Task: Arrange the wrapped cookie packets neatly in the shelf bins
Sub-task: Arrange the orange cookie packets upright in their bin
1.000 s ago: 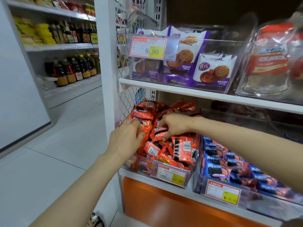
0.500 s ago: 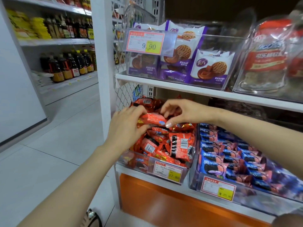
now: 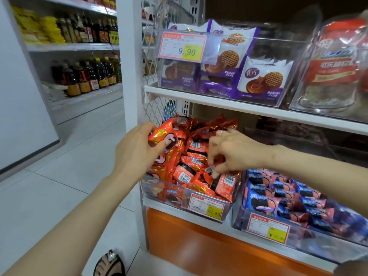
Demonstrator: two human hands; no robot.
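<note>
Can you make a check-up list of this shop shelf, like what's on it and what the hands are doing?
Surface: white shelf, clear bin at its left end.
Job's things: red packets heaped every which way in the bin; blue packets beside them lie in rows.
Clutter: nothing seen.
Hands: left hand grips one packet at the pile's top; right hand dips its fingertips into the pile, grip unclear.
Cables: nothing seen.
Surroundings: purple bags on the level above, bottles across the tiled aisle.

Bright even indoor light, glare on the clear upper bin (image 3: 265, 46), wide-angle bending at edges, right side blurred.
</note>
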